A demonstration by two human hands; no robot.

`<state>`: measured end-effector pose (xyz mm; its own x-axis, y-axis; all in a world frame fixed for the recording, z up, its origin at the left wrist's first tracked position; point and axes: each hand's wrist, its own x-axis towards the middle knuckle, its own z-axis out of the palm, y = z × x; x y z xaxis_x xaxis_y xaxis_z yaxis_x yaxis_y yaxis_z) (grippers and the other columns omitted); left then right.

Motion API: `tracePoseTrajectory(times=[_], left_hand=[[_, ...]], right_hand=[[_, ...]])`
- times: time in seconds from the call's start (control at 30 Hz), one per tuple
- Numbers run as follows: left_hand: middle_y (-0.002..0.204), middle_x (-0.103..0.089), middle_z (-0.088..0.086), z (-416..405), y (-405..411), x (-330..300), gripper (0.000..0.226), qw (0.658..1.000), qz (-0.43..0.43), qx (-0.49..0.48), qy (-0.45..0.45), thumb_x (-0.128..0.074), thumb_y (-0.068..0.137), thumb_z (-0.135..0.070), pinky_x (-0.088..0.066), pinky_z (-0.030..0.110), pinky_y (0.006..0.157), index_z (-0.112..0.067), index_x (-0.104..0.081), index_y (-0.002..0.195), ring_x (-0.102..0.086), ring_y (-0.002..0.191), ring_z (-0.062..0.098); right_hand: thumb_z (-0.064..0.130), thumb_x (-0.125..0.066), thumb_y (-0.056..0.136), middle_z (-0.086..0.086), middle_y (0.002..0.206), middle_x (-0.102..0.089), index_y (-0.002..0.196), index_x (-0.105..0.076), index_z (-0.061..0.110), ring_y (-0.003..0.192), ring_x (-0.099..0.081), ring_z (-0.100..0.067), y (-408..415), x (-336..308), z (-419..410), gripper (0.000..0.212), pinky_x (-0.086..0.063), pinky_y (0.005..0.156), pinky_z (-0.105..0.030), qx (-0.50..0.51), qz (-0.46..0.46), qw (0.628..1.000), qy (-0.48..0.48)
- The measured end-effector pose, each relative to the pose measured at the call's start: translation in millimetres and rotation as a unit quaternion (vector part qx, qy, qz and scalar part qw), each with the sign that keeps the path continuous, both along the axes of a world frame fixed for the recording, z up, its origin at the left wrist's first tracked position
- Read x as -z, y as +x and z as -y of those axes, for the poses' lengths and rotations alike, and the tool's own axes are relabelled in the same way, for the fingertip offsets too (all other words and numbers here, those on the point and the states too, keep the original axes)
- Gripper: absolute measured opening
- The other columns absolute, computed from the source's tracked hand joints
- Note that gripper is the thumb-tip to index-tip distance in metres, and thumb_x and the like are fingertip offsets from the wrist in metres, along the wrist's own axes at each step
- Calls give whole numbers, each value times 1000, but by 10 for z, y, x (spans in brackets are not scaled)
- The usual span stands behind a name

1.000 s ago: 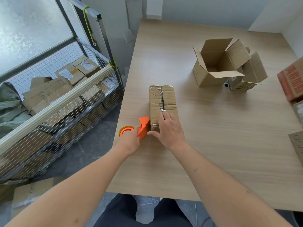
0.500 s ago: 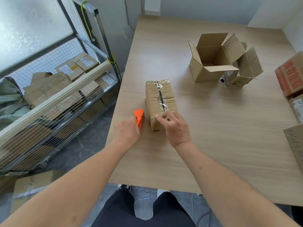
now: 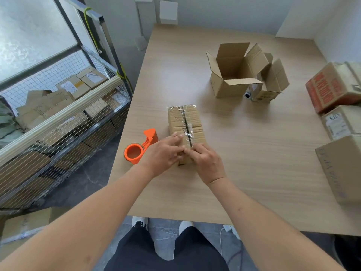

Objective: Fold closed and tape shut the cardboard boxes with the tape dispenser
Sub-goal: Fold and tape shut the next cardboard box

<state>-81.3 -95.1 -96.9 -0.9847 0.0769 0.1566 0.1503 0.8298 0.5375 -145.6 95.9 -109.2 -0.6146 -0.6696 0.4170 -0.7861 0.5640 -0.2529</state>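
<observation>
Small taped box sits mid-counter, prob light w/ stiff, crushable cardboard & slick tape, so best held by its long sides; left hand & right hand press tape end down, fingers fairly straight, grasping nothing.

tape dispenser left of taped box

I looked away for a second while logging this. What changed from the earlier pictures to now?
The left hand let go of the orange tape dispenser, which now lies on the table beside the box, and moved onto the box's near end next to the right hand. The box and the open boxes stayed put.
</observation>
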Motion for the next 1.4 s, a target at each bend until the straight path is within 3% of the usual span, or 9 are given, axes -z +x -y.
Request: tracePoseTrajectory(times=[0.27, 0.37, 0.53, 0.73, 0.93, 1.03, 1.17, 1.3, 1.4], left_hand=[[137, -63, 13, -50, -27, -32, 28, 999, 31, -14, 35, -84, 80, -4, -50, 50, 106, -5, -80, 107, -53, 136, 35], [136, -64, 17, -111, -38, -39, 26, 999, 32, -24, 25, -83, 79, 0, -52, 53, 103, -2, -80, 105, -54, 134, 39], [140, -61, 15, -171, -62, -33, 23, 998, 42, -40, 13, -78, 86, -2, -53, 52, 101, -2, -78, 109, -50, 138, 37], [139, -61, 14, -99, -118, 15, 24, 997, 48, -32, 58, -80, 83, 0, -51, 52, 104, -3, -79, 107, -49, 138, 37], [142, -59, 13, 86, -174, 13, 38, 996, 67, 36, 41, -85, 80, -7, -46, 49, 111, -6, -76, 117, -46, 141, 34], [137, -62, 16, 54, -183, 6, 33, 998, 45, 41, 8, -83, 80, -1, -52, 53, 102, -5, -78, 113, -51, 135, 41], [135, -64, 14, -81, -207, -14, 32, 999, 41, 20, 4, -84, 81, -6, -56, 53, 95, -8, -78, 113, -54, 132, 40], [146, -57, -1, -120, -251, -71, 40, 995, 89, 44, -33, -79, 89, -20, -52, 46, 100, -20, -72, 128, -47, 142, 22], [150, -53, -5, -109, -243, -84, 34, 991, 94, 71, -62, -69, 97, -19, -51, 41, 101, -25, -70, 131, -42, 145, 16]], right_hand=[[8, -85, 76, -8, 94, -65, 102, -78, 8, 87, -64, -29, -84, -1, -212, 27, -53, 81, -37, 133, 212, 962, -104], [9, -87, 73, -9, 96, -65, 103, -77, 5, 84, -65, -25, -99, -17, -186, 32, -52, 82, -30, 165, 253, 944, -130], [1, -88, 68, -10, 99, -68, 109, -77, 5, 85, -67, -24, -73, -33, -127, 43, -55, 84, -36, 236, 304, 906, -177], [-11, -74, 71, -8, 98, -72, 111, -77, 10, 89, -69, -30, -244, -49, -233, 45, -56, 83, -45, 186, 282, 936, -95], [-1, -71, 78, 0, 102, -69, 125, -72, 28, 87, -68, -30, -237, -95, -175, 55, -49, 69, -34, 213, 228, 950, 24], [2, -64, 86, 1, 116, -67, 135, -63, 31, 95, -68, -32, -202, -159, -124, 56, -52, 73, -37, 201, 225, 948, 98], [22, -82, 82, -1, 137, -50, 137, -57, 39, 113, -58, -26, -183, -244, -125, 63, -54, 87, -40, 158, 252, 947, 120], [21, -71, 91, -2, 134, -51, 124, -70, 37, 113, -58, -29, -261, -311, -181, 36, -52, 84, -38, 175, 253, 947, 92], [23, -70, 91, -3, 135, -51, 122, -71, 35, 114, -55, -29, -250, -354, -192, 34, -50, 86, -38, 167, 219, 953, 129]])
